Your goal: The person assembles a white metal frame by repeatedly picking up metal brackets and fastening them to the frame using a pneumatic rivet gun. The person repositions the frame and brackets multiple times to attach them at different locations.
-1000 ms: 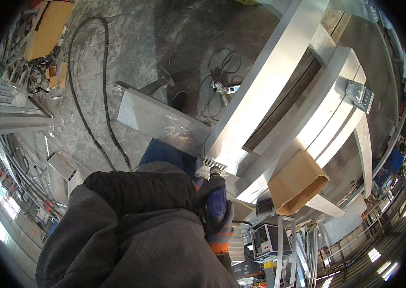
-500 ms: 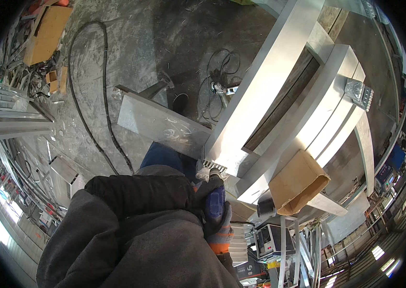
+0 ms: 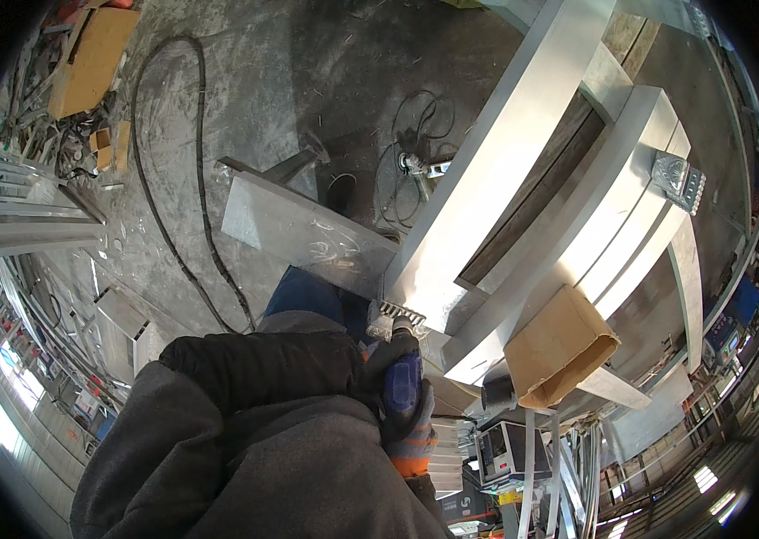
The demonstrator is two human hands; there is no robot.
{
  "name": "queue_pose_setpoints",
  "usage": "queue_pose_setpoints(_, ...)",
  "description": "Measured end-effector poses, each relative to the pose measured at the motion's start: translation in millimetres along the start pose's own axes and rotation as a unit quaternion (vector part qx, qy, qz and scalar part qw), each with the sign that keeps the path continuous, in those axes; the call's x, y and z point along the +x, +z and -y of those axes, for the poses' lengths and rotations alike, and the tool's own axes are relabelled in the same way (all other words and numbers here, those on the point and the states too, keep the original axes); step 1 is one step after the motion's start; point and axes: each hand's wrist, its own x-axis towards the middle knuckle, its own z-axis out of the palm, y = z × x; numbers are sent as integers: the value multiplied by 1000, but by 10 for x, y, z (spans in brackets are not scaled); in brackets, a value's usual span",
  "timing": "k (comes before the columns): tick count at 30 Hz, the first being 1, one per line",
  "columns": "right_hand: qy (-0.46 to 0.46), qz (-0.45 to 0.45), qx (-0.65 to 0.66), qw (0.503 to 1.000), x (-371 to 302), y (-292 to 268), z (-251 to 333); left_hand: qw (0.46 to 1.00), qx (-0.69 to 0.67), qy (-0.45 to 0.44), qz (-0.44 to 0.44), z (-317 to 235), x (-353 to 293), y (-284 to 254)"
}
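My right hand (image 3: 417, 438), in a grey glove with an orange cuff, is closed round a blue and black power drill (image 3: 404, 382). The drill's front end is at a slotted metal bracket (image 3: 395, 314), at the near end of a long, bright metal beam (image 3: 496, 171). My left arm, in a dark sleeve (image 3: 263, 366), crosses in front of my body toward the drill's front. The left hand's fingers are hidden in the dark there, so their grip does not show. A similar bracket (image 3: 678, 180) lies on a second, curved beam (image 3: 600, 211).
An open cardboard box (image 3: 564, 349) rests on the near end of the curved beam. A flat metal bar (image 3: 303, 232) juts left from the first beam. On the floor are a thick black cable (image 3: 202, 180) and a corded tool (image 3: 415, 166). Scrap and cardboard (image 3: 92, 63) lie far left.
The view has shifted slightly, so the surroundings appear a little displaced. The drill stays at the bracket, with my right hand still round it.
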Motion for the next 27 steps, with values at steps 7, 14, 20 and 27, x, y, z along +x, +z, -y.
queue_pose_setpoints(7, -19, -5, 12, 1000, -6, 50, -94, 991, 31, -122, -50, -290, -12, 160)
queue_pose_setpoints(14, -12, 30, 18, 999, 105, -22, -18, 989, -27, -88, 113, -282, -52, 379)
queue_pose_setpoints(20, -23, 14, 21, 999, 127, 6, -9, 985, 2, -156, -69, -281, 18, 274)
queue_pose_setpoints(27, -43, -29, 20, 998, 103, 85, -262, 943, 250, -117, -186, -446, 284, -175)
